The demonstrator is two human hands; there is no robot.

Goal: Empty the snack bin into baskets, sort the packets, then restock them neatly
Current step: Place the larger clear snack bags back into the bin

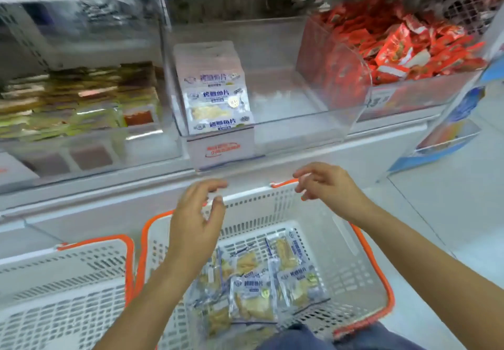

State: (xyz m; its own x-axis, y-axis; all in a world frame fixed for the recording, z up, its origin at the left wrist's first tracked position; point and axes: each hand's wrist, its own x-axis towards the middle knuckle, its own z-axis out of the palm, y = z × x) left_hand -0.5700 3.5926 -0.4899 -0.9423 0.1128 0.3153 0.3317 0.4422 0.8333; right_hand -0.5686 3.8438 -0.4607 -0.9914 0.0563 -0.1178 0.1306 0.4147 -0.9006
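A: Head view, stock entry, read left to right. Item one: white basket with orange handle (68,289), lower left, nothing visible in the part shown. Item two: second white basket (335,254), centre, holding loose fish-slice packets (252,299).

B: Count on those?

A: Roughly six to eight visible; they overlap and the left forearm covers some, so an exact figure cannot be given. Baskets: two.

B: Shelf level?

A: Left bin (81,109): flat yellow-green packets, blurred, uncounted. Centre: clear snack bin (300,115), with one neat standing row of fish-slice packets (215,90) against its left wall; the row's count cannot be told, since only front faces and top edges show. The rest of that bin's floor is bare. Right bin (395,46): heaped red packets, far too many to count.

B: Hands?

A: Two. Left hand (196,221) is raised over the centre basket's far rim, fingers loosely spread, holding nothing. Right hand (327,186) sits just above the same rim, fingers loosely bent, also holding nothing.

B: Step in hand?

A: Judged as restocking: one row placed, loose packets awaiting. The next move likely calls for reaching down into the centre basket, gathering several packets squared face-forward, and standing them beside the existing row.
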